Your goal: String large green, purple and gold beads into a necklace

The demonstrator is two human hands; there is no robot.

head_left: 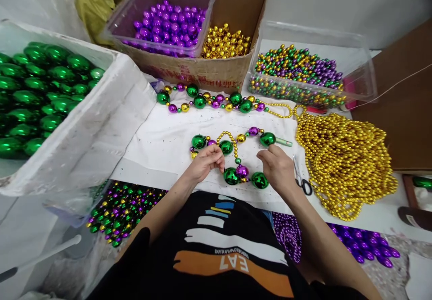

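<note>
My left hand is closed in a pinch over the white cloth, right beside a strand of green, purple and gold beads. Opposite it, my right hand has thumb and fingers pressed together near a large green bead. What either pinch holds is too small to make out. A short loop of small gold beads curves up between the hands. Just right of my right hand lie scissors with black handles. A pale green stick-like thing rests behind it.
A finished-looking bead strand lies farther back. Gold bead chains are heaped at right. Around stand a white foam box of green beads, a cardboard box with purple and gold beads, and a clear bin of mixed beads.
</note>
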